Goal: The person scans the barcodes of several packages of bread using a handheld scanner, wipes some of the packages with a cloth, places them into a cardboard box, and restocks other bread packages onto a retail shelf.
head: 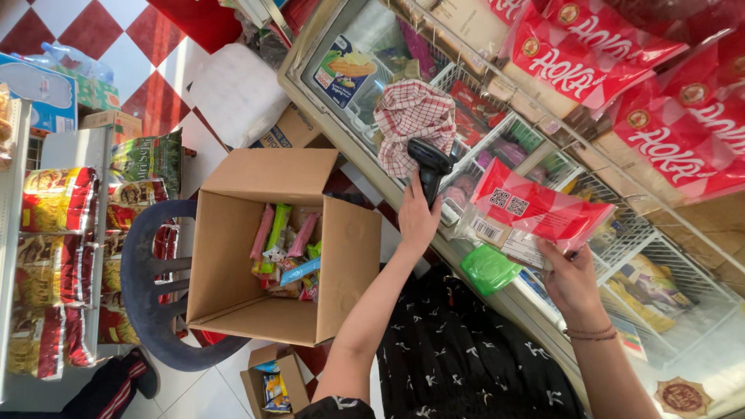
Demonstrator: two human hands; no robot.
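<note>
Left hand (417, 221): grip clamped around the handle of a black handheld barcode scanner (429, 164), scanner head pointing up-frame, just in front of a red-and-white checked cloth (413, 116) lying on the glass freezer lid (365, 46). Right hand (572, 281): grip clamped on the lower edge of a flat red packet (542, 211) with two square codes printed on its face, held tilted over the freezer, just beside the scanner. Beaded bracelet (590, 334) on the right wrist. Green plastic bag (487, 268) lying below the packet, between the two forearms. White wire baskets (652, 256) of packaged goods visible under the glass. Large red sacks (660, 85) stacked at upper right. Open cardboard box (268, 248) to the left of the left arm, resting on a dark blue plastic chair (151, 287), filled with slim pink, green and blue wrapped snacks (283, 248). Smaller open carton (272, 380) on the tiled floor below. Shelf (54, 256) of red-and-yellow snack bags along the left edge. Black patterned skirt (466, 357) at bottom centre.
</note>
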